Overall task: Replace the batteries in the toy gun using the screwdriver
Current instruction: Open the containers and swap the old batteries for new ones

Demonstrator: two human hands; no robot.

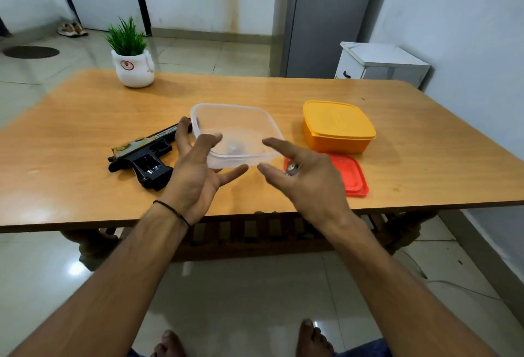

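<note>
Gun point(147, 155) flat on worktop point(85, 107), left of clear tub point(235, 161); long axis near-left to far-right, grip nearest | left hand point(195, 175) just beside it, right hand point(306, 178) across the tub | all fingers point(209, 141) spread, holding nothing | screwdriver not seen.

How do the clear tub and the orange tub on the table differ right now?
The clear tub is open, with no lid on; the orange tub has its lid on. The clear tub is see-through, the orange tub opaque. Both are squarish with rounded corners and stand upright on the table.
</note>
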